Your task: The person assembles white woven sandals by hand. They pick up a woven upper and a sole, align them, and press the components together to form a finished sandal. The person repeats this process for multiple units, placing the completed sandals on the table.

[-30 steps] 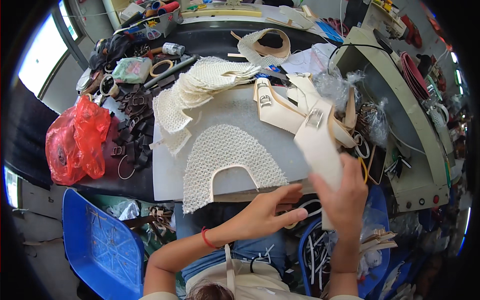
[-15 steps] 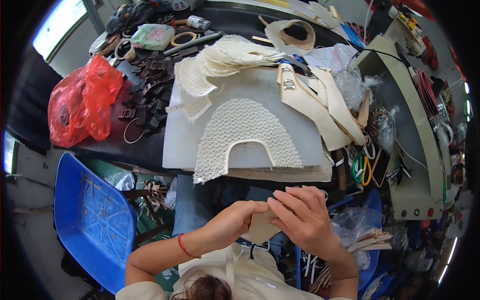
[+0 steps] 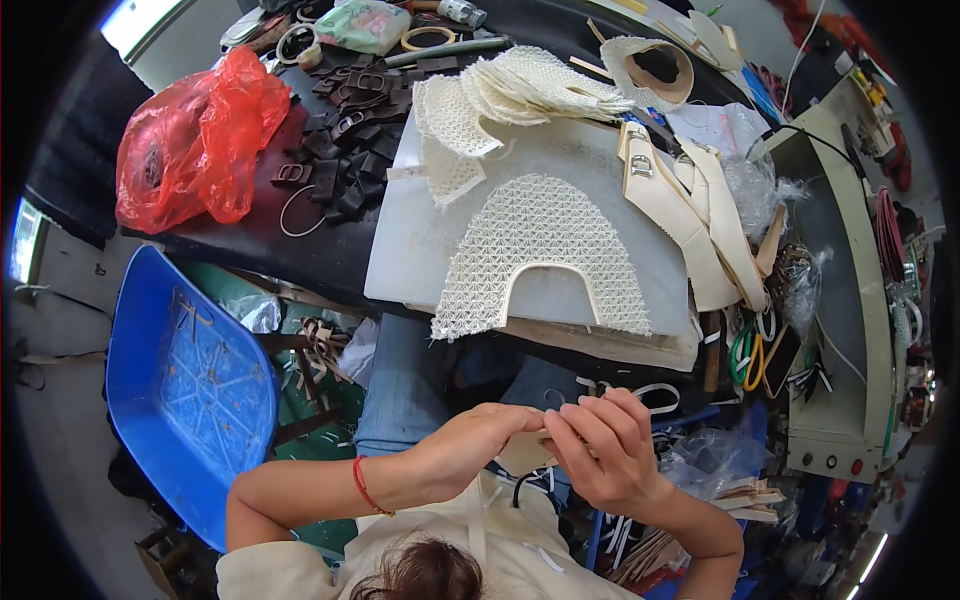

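In front of my lap, my left hand (image 3: 462, 445) is closed on a small cream-beige flat piece (image 3: 525, 456), its thumb lying along the upper edge. My right hand (image 3: 608, 452) meets it from the other side, fingers bent over the piece's right edge; the fingers hide much of it. Beyond my hands, a cream woven U-shaped upper piece (image 3: 552, 220) lies flat on a whitish board (image 3: 405, 260), its curved cutout facing me. A stack of similar woven pieces (image 3: 535, 85) rests at the board's far side. Cream straps with metal buckles (image 3: 690, 225) lie on its right.
Dark buckled straps (image 3: 350, 150) and a red plastic bag (image 3: 190, 150) lie on the table's left. A blue tub (image 3: 205, 370) stands below left. Green- and yellow-handled scissors (image 3: 745, 358) are near a pale machine casing (image 3: 840, 300). A bin of cream strips (image 3: 740, 500) sits by my right arm.
The view has shifted, so the table and its contents appear farther right and slightly higher. My hands stay together on the piece, with the right fingers bunched closer together over it.
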The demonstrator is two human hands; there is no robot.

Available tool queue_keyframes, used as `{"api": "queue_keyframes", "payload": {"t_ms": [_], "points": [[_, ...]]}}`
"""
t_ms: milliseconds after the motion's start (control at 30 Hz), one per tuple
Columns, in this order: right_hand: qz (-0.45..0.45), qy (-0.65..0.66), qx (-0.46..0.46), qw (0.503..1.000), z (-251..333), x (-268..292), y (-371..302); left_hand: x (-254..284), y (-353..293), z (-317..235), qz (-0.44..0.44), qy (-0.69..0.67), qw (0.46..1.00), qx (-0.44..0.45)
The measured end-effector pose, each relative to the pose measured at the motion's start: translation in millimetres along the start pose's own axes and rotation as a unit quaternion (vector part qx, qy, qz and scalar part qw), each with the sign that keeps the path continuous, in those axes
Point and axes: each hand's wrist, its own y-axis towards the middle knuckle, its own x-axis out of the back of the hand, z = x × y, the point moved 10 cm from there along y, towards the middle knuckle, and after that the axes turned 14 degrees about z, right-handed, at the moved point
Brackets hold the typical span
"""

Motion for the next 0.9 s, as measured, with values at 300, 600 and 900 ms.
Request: {"api": "queue_keyframes", "payload": {"t_ms": [300,600,900], "points": [[-0.071,-0.063,0.195,0.976,34.9,-1.1,-15.7,-2.1,21.1,32.7,0.110,-0.041,0.993,0.023],[0.047,0.225,0.027,0.973,-22.1,-13.9,9.9,3.9,-29.4,-40.5,-0.091,0.355,0.871,-0.327],[0.005,0.741,-0.169,0.650,-75.0,-44.5,-2.2,14.2,-32.3,-19.9,-0.098,0.291,0.898,-0.316]]}}
